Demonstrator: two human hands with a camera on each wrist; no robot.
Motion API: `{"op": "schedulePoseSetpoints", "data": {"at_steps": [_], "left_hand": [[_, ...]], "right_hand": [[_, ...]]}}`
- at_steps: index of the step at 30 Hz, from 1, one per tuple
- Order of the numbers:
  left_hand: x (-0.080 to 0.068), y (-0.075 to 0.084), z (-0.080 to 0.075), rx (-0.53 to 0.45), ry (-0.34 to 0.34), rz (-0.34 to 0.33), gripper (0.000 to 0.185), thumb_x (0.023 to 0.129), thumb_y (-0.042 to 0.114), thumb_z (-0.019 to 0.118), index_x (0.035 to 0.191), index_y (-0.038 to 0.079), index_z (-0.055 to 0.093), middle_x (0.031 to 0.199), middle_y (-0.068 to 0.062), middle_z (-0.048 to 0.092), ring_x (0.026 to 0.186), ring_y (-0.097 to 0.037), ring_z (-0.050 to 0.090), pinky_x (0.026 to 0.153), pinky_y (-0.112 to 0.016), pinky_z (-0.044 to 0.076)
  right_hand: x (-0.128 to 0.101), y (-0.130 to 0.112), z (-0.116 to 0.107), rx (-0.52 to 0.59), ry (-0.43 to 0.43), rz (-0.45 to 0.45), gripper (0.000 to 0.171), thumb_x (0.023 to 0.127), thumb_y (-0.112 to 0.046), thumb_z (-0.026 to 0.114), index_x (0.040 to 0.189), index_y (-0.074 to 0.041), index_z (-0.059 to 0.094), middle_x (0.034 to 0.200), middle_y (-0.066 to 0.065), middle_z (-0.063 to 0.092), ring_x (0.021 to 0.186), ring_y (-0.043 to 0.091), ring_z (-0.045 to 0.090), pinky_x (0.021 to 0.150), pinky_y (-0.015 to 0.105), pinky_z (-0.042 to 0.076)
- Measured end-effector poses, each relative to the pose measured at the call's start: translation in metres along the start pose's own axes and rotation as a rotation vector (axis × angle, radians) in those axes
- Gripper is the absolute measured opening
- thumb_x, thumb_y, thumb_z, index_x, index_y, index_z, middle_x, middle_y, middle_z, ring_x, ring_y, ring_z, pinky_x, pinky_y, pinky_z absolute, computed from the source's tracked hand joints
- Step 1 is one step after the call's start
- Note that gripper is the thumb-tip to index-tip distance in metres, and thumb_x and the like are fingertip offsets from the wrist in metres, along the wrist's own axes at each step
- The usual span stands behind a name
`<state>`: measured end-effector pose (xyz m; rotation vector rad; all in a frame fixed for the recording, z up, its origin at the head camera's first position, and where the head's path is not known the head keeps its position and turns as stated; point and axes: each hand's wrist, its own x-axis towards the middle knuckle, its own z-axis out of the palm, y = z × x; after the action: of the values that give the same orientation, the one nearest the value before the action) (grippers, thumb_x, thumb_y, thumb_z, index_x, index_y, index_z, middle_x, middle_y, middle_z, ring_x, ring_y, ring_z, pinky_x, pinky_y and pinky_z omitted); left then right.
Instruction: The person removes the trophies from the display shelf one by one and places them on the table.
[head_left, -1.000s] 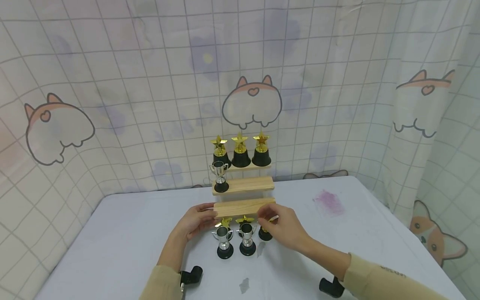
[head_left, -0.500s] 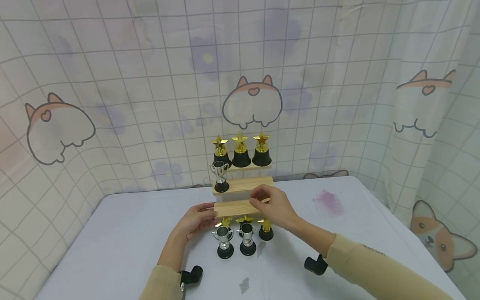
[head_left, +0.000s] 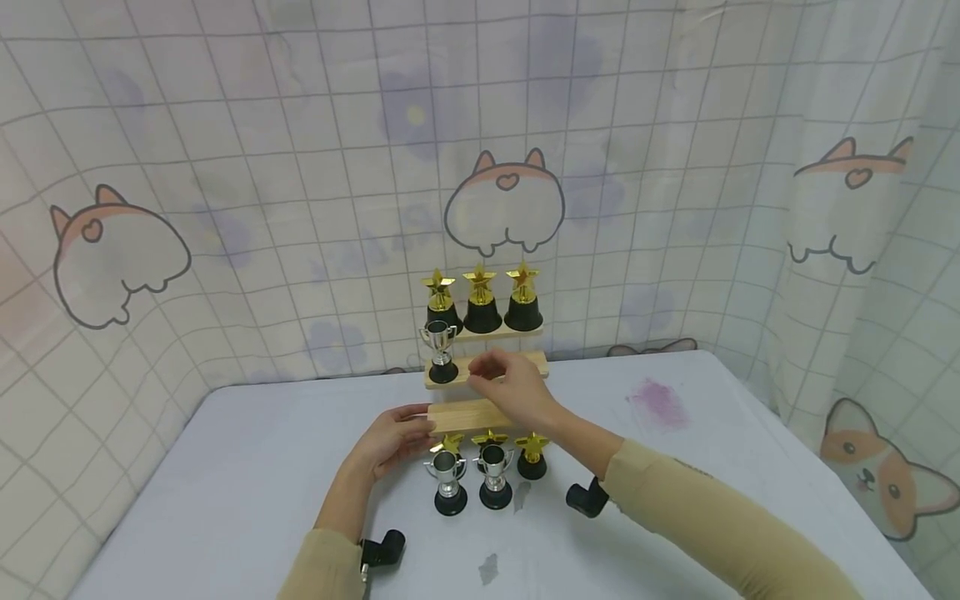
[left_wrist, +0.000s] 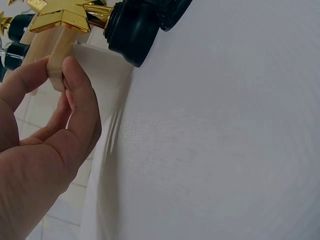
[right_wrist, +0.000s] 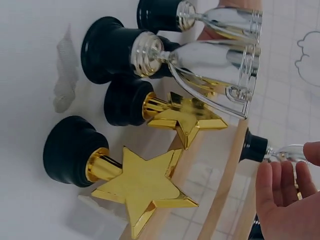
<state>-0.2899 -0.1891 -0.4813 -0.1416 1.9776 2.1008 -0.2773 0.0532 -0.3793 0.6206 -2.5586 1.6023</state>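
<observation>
Left hand (head_left: 392,440) on the left end of the lowest wooden step (head_left: 468,414), thumb and fingers pinching that end, as the left wrist view shows, with the thumb (left_wrist: 82,107) pressed against the wood; sleeve and a black wrist mount (head_left: 381,551) lower down on the white bench (head_left: 225,483); just right of that hand, in front of the lowest step, two silver cup trophies (head_left: 450,482) side by side on black bases, and behind them a row of three gold star trophies (head_left: 532,454) standing on the bench, the left two partly hidden by the cups; above, on the middle step (head_left: 525,363), a lone silver cup trophy (head_left: 439,352) at the left end; on the top step, three gold stars on black bases (head_left: 482,298) in a row; right hand (head_left: 510,385) raised over the middle step, just right of the lone cup, fingers loosely bent and apart, holding nothing as far as the head and right wrist views show, fingertips (right_wrist: 280,180) near that cup's stem; farther right on the bench, a pink stain (head_left: 656,402); behind everything, a checked curtain with cartoon corgi prints (head_left: 504,204).
</observation>
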Motion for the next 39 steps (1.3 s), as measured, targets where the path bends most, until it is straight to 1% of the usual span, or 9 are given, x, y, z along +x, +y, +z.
{"op": "schedulePoseSetpoints", "data": {"at_steps": [7, 14, 18, 24, 27, 34, 39], "left_hand": [[0.001, 0.0, 0.0, -0.017, 0.002, 0.003, 0.053, 0.096, 0.001, 0.066, 0.144, -0.01, 0.047, 0.125, -0.023, 0.061, 0.094, -0.021, 0.069, 0.089, -0.036, 0.061], [0.001, -0.002, -0.001, -0.018, -0.01, -0.001, 0.053, 0.096, 0.001, 0.066, 0.145, -0.01, 0.047, 0.126, -0.024, 0.061, 0.096, -0.022, 0.069, 0.089, -0.036, 0.061], [0.001, -0.003, -0.002, -0.012, -0.012, -0.001, 0.053, 0.096, 0.002, 0.066, 0.145, -0.01, 0.047, 0.125, -0.024, 0.061, 0.096, -0.022, 0.069, 0.089, -0.036, 0.061], [0.001, -0.001, -0.001, -0.013, -0.02, 0.0, 0.055, 0.096, 0.002, 0.067, 0.145, -0.01, 0.046, 0.129, -0.025, 0.059, 0.097, -0.023, 0.069, 0.091, -0.037, 0.06], [0.001, 0.0, -0.001, -0.014, -0.024, 0.001, 0.057, 0.095, 0.002, 0.067, 0.146, -0.01, 0.045, 0.13, -0.026, 0.057, 0.097, -0.023, 0.068, 0.092, -0.038, 0.06], [-0.003, 0.003, -0.002, -0.006, -0.037, 0.011, 0.058, 0.096, 0.003, 0.066, 0.147, -0.012, 0.042, 0.127, -0.025, 0.058, 0.095, -0.021, 0.068, 0.091, -0.037, 0.06], [-0.003, 0.002, -0.002, -0.011, -0.051, 0.009, 0.058, 0.097, 0.002, 0.065, 0.147, -0.013, 0.041, 0.123, -0.023, 0.06, 0.094, -0.02, 0.068, 0.091, -0.036, 0.06]], "right_hand": [[0.019, 0.005, 0.006, -0.001, 0.014, 0.013, 0.018, 0.096, -0.015, 0.074, 0.112, -0.007, 0.07, 0.104, 0.002, 0.069, 0.099, 0.019, 0.064, 0.084, 0.032, 0.058], [0.03, 0.005, 0.012, 0.029, -0.009, 0.042, 0.024, 0.095, -0.016, 0.075, 0.115, -0.004, 0.07, 0.105, 0.004, 0.07, 0.102, 0.02, 0.065, 0.083, 0.032, 0.058], [0.036, 0.007, 0.018, 0.039, -0.021, 0.044, 0.028, 0.095, -0.016, 0.076, 0.118, -0.001, 0.069, 0.108, 0.006, 0.069, 0.102, 0.022, 0.065, 0.083, 0.031, 0.058], [0.044, 0.011, 0.027, 0.039, 0.02, 0.047, 0.03, 0.095, -0.016, 0.076, 0.118, 0.0, 0.067, 0.112, 0.011, 0.069, 0.102, 0.023, 0.065, 0.085, 0.032, 0.058], [0.047, 0.012, 0.03, 0.042, 0.022, 0.053, 0.031, 0.095, -0.015, 0.075, 0.119, 0.002, 0.066, 0.115, 0.014, 0.068, 0.103, 0.025, 0.064, 0.088, 0.034, 0.057], [0.053, 0.011, 0.037, 0.025, 0.008, 0.063, 0.035, 0.094, -0.017, 0.076, 0.124, -0.002, 0.067, 0.115, 0.011, 0.069, 0.104, 0.023, 0.064, 0.087, 0.034, 0.058], [0.055, 0.008, 0.043, 0.003, 0.024, 0.073, 0.031, 0.093, -0.015, 0.077, 0.12, -0.002, 0.067, 0.11, 0.009, 0.069, 0.1, 0.022, 0.065, 0.083, 0.032, 0.058]]}}
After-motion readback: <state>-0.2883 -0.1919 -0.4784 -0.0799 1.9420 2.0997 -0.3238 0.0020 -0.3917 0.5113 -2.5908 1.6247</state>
